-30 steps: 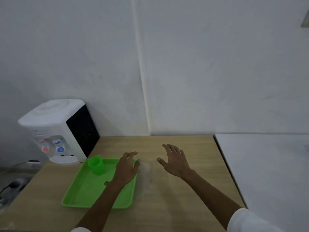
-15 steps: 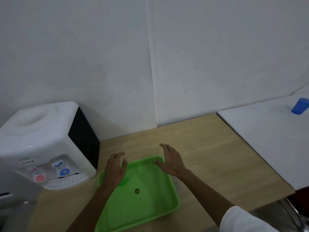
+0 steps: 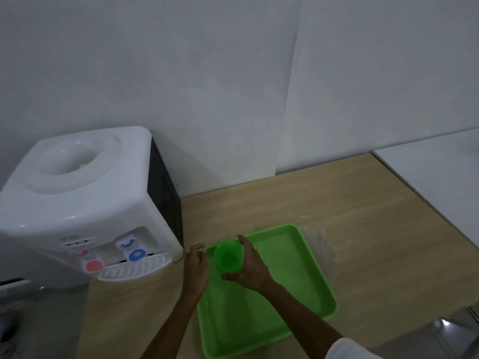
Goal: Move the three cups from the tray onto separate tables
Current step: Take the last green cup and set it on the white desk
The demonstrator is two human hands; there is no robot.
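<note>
A green cup (image 3: 228,257) stands upright at the far left corner of the green tray (image 3: 290,286), which lies on a wooden table (image 3: 337,203). My right hand (image 3: 250,265) wraps around the cup's right side, thumb at its near side and fingers at its far rim. My left hand (image 3: 195,265) hovers just left of the cup over the tray's left edge, fingers curled and apart, holding nothing. No other cup shows in the tray.
A white water dispenser (image 3: 85,203) with red and blue taps stands on the table's left end, close to the tray. A white table (image 3: 440,172) adjoins on the right. A clear plastic sheet (image 3: 318,244) lies by the tray's right edge. White walls behind.
My view has swung left and down toward the tray. My right hand moved left across the tray and closed around the green cup. My left hand shifted off the cup to its left.
</note>
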